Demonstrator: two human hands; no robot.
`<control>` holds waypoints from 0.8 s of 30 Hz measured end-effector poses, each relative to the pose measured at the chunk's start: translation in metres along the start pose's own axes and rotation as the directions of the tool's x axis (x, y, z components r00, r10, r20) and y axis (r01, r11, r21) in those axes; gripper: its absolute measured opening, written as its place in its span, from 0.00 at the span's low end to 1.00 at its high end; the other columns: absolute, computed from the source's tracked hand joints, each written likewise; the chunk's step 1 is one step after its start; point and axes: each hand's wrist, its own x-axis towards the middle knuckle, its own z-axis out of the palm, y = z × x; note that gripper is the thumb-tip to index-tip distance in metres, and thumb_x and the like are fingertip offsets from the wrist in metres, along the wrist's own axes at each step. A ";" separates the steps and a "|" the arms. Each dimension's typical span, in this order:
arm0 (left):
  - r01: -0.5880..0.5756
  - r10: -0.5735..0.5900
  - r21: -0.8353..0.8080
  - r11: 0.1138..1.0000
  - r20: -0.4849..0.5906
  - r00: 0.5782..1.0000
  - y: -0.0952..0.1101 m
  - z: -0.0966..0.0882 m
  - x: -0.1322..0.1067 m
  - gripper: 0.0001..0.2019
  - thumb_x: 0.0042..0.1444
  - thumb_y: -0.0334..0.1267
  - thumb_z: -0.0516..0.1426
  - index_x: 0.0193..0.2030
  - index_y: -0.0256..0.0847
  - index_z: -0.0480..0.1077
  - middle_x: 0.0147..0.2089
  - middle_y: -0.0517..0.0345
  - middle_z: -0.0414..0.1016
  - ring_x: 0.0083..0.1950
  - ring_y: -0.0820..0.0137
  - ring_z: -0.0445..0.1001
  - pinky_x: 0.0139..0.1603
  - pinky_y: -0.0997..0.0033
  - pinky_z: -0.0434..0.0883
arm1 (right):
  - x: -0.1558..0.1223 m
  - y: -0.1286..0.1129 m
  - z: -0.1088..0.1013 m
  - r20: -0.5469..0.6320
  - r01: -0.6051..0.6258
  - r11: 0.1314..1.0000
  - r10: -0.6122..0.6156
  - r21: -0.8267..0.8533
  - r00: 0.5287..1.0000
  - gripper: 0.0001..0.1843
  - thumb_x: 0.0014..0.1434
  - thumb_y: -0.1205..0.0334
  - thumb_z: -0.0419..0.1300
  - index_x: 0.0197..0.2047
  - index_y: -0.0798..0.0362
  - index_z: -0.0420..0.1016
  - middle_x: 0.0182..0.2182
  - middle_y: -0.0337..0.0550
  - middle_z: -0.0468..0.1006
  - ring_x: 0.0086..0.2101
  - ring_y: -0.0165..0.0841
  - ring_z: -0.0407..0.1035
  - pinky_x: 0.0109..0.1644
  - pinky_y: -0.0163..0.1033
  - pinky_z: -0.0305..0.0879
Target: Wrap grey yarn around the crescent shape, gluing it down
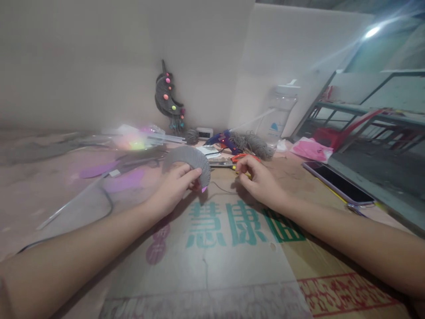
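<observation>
My left hand (181,181) grips a crescent (194,156) wrapped in grey yarn, thumb on top near its lower end. A bit of purple (204,189) shows at that tip. To the right, my right hand (257,179) is closed, thumb and fingers curled together; whatever they may hold is hidden. A thin strand of yarn (223,189) lies between the two hands. Scissors with orange handles (244,157) lie just behind my right hand. A blue glue gun (226,139) and grey yarn bundles (254,145) are farther back.
A decorated grey crescent (166,95) hangs on the wall. Purple cut pieces (99,169) and a clear stick (71,201) lie left. A clear bottle (279,115), pink packet (312,149) and phone (338,182) stand or lie right. Printed cardboard (245,270) covers the table.
</observation>
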 end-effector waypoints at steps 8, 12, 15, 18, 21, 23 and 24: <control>-0.033 0.033 0.060 0.998 0.006 0.999 0.004 0.000 -0.003 0.16 0.53 0.47 0.60 0.21 0.41 0.63 0.23 0.60 0.69 0.26 0.72 0.67 0.28 0.72 0.62 | -0.002 -0.003 -0.001 0.042 0.028 0.999 -0.027 -0.033 0.999 0.14 0.49 0.79 0.47 0.34 0.50 0.62 0.30 0.39 0.65 0.30 0.33 0.61 0.35 0.38 0.57; -0.059 0.058 0.126 0.990 0.006 0.998 0.008 0.002 -0.006 0.17 0.54 0.47 0.59 0.21 0.40 0.64 0.23 0.60 0.68 0.27 0.71 0.66 0.29 0.72 0.61 | -0.003 -0.004 -0.001 0.052 0.037 0.999 -0.035 -0.035 0.998 0.15 0.48 0.80 0.47 0.34 0.50 0.61 0.30 0.38 0.64 0.30 0.33 0.60 0.34 0.38 0.57; -0.076 0.076 0.173 0.982 0.008 0.997 0.010 0.003 -0.007 0.17 0.55 0.46 0.58 0.21 0.40 0.65 0.24 0.60 0.68 0.29 0.71 0.66 0.31 0.72 0.62 | -0.004 -0.004 0.000 0.046 0.057 0.998 -0.056 -0.029 0.997 0.15 0.50 0.79 0.47 0.35 0.50 0.61 0.31 0.39 0.64 0.31 0.32 0.61 0.35 0.38 0.58; -0.074 0.073 0.175 0.982 0.011 0.997 0.008 0.002 -0.006 0.17 0.56 0.47 0.58 0.21 0.41 0.64 0.24 0.60 0.68 0.29 0.70 0.67 0.32 0.71 0.63 | -0.004 -0.004 0.001 0.041 0.027 0.999 -0.028 0.032 0.999 0.11 0.56 0.75 0.50 0.39 0.51 0.64 0.33 0.40 0.66 0.32 0.32 0.62 0.36 0.39 0.60; -0.074 0.069 0.170 0.983 0.031 0.997 0.006 0.001 -0.005 0.17 0.56 0.48 0.57 0.22 0.40 0.65 0.25 0.60 0.68 0.29 0.70 0.67 0.32 0.71 0.63 | -0.004 -0.006 0.002 0.063 -0.078 0.980 0.067 0.183 0.996 0.08 0.61 0.66 0.54 0.45 0.51 0.67 0.35 0.41 0.70 0.31 0.31 0.66 0.35 0.39 0.63; -0.071 0.066 0.165 0.984 0.035 0.997 0.005 0.000 -0.005 0.17 0.56 0.48 0.58 0.23 0.40 0.65 0.25 0.60 0.68 0.29 0.71 0.67 0.31 0.71 0.63 | -0.004 -0.009 0.001 0.108 -0.145 0.956 0.120 0.256 0.987 0.08 0.62 0.61 0.56 0.45 0.52 0.69 0.32 0.39 0.72 0.29 0.31 0.67 0.33 0.38 0.64; -0.067 0.063 0.161 0.985 0.032 0.998 0.005 0.000 -0.005 0.17 0.56 0.48 0.58 0.23 0.40 0.66 0.25 0.60 0.68 0.29 0.71 0.67 0.31 0.71 0.63 | -0.004 -0.010 0.000 0.129 -0.160 0.953 0.130 0.259 0.983 0.07 0.62 0.60 0.57 0.42 0.52 0.70 0.30 0.38 0.73 0.28 0.30 0.67 0.33 0.38 0.64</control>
